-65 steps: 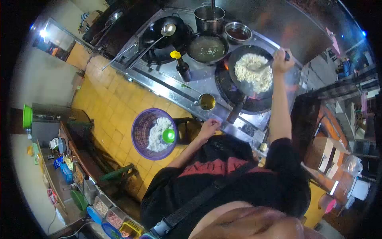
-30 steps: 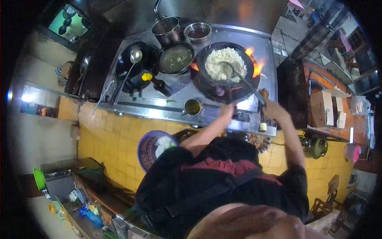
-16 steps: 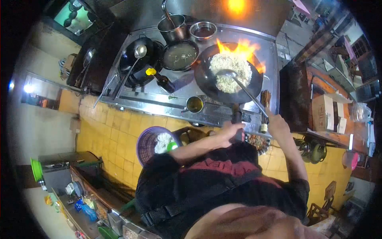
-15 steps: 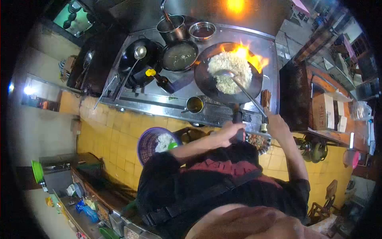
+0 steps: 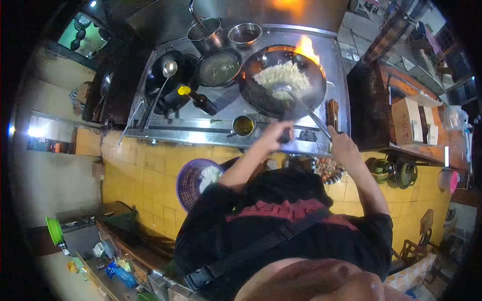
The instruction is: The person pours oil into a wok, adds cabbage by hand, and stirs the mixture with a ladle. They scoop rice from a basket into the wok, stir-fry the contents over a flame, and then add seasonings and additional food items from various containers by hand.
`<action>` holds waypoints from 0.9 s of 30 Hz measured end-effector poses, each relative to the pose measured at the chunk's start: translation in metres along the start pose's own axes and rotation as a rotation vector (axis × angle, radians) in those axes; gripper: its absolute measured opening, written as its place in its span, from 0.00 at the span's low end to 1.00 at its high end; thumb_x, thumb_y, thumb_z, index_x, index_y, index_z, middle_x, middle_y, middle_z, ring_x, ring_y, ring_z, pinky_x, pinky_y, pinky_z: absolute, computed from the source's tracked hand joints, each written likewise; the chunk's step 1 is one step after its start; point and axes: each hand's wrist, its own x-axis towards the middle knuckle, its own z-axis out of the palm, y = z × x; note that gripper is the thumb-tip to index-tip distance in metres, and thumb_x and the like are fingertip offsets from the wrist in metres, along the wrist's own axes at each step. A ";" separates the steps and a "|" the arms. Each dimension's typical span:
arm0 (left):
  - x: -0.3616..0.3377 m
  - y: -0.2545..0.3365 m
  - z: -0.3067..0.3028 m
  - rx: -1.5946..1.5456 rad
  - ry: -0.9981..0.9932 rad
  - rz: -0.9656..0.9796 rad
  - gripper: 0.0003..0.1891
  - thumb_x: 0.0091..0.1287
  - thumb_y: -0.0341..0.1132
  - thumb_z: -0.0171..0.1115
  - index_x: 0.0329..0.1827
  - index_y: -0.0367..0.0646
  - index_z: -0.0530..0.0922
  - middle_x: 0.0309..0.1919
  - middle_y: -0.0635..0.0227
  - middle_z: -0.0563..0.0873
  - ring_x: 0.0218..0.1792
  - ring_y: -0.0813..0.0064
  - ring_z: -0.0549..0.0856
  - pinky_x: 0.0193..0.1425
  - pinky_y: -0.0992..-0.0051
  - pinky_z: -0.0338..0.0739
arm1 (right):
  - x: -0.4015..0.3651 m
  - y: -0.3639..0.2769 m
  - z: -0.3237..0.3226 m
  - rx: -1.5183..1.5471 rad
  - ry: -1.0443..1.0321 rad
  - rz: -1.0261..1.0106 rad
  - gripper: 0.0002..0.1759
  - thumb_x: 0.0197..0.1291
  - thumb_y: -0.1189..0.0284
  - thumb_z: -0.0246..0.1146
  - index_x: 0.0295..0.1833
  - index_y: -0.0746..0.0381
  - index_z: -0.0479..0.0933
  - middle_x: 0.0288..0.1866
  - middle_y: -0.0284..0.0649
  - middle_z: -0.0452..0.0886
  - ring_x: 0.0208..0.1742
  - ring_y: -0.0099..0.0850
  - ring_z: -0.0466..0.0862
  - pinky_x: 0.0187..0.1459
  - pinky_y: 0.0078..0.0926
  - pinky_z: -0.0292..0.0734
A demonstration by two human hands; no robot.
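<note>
My left hand (image 5: 274, 137) is closed around the dark handle of a large black wok (image 5: 256, 103) over a burner. Pale rice (image 5: 287, 76) lies heaped in the wok, toward its middle and far side. Flames (image 5: 307, 48) rise at the far right rim. My right hand (image 5: 344, 147) grips the end of a long metal ladle (image 5: 311, 113), whose bowl sits against the near side of the rice. A small metal pot of yellowish liquid (image 5: 244, 125) stands just left of my left hand.
Left of the wok are a shallow pan (image 5: 219, 68), a deep pot (image 5: 206, 36), a metal bowl (image 5: 245, 34), a dark bottle with yellow cap (image 5: 200, 100) and a second wok (image 5: 156, 83) with a ladle. A purple basket (image 5: 187, 188) of white rice stands below the stove edge.
My left hand has moved forward and left with the wok handle. The rice has shifted into a smaller heap, the flames have shrunk, and the ladle moved slightly within the wok.
</note>
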 end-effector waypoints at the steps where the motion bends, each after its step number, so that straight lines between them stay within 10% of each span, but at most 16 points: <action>1: 0.003 -0.005 -0.001 0.002 -0.008 -0.001 0.07 0.60 0.32 0.57 0.26 0.39 0.75 0.22 0.64 0.77 0.22 0.74 0.78 0.26 0.71 0.75 | 0.006 0.004 0.012 -0.044 0.030 0.041 0.24 0.57 0.77 0.46 0.62 0.61 0.61 0.32 0.56 0.79 0.36 0.49 0.82 0.38 0.44 0.78; 5: -0.018 -0.039 0.030 0.073 0.301 0.049 0.06 0.60 0.33 0.57 0.28 0.41 0.74 0.22 0.67 0.77 0.21 0.74 0.77 0.25 0.72 0.74 | 0.024 0.019 0.022 -0.121 0.110 0.143 0.28 0.58 0.77 0.46 0.66 0.55 0.58 0.33 0.50 0.80 0.34 0.46 0.82 0.35 0.40 0.79; 6: -0.028 -0.050 0.019 0.104 0.002 -0.019 0.06 0.60 0.33 0.57 0.32 0.40 0.74 0.23 0.66 0.78 0.20 0.73 0.77 0.25 0.70 0.76 | 0.020 0.018 0.014 -0.164 0.134 0.169 0.29 0.58 0.77 0.47 0.67 0.52 0.57 0.32 0.50 0.80 0.34 0.45 0.82 0.35 0.39 0.79; 10: -0.019 -0.034 0.012 0.232 0.198 0.007 0.05 0.61 0.29 0.55 0.33 0.37 0.70 0.22 0.65 0.77 0.19 0.75 0.77 0.23 0.72 0.76 | -0.023 0.011 -0.040 0.137 0.279 0.173 0.27 0.54 0.70 0.58 0.62 0.46 0.65 0.31 0.49 0.79 0.33 0.48 0.80 0.35 0.41 0.76; 14: 0.074 -0.045 -0.072 0.296 0.097 0.424 0.05 0.60 0.30 0.57 0.32 0.38 0.71 0.19 0.66 0.76 0.17 0.76 0.77 0.19 0.75 0.73 | 0.007 -0.010 -0.002 0.247 0.331 0.259 0.27 0.55 0.68 0.58 0.63 0.44 0.64 0.36 0.50 0.79 0.37 0.48 0.80 0.38 0.44 0.75; 20: 0.090 -0.033 -0.076 0.232 0.151 0.346 0.07 0.59 0.31 0.60 0.33 0.40 0.70 0.19 0.69 0.75 0.19 0.77 0.76 0.20 0.74 0.73 | 0.109 -0.009 0.113 0.070 0.267 0.301 0.30 0.53 0.74 0.53 0.64 0.59 0.59 0.40 0.57 0.76 0.40 0.52 0.80 0.39 0.48 0.75; 27: 0.106 -0.038 -0.091 0.233 0.125 0.338 0.07 0.60 0.31 0.60 0.33 0.41 0.70 0.21 0.68 0.76 0.17 0.76 0.77 0.20 0.75 0.74 | 0.082 -0.024 0.074 0.239 0.370 0.429 0.23 0.56 0.70 0.51 0.59 0.65 0.63 0.32 0.58 0.78 0.36 0.54 0.80 0.40 0.49 0.75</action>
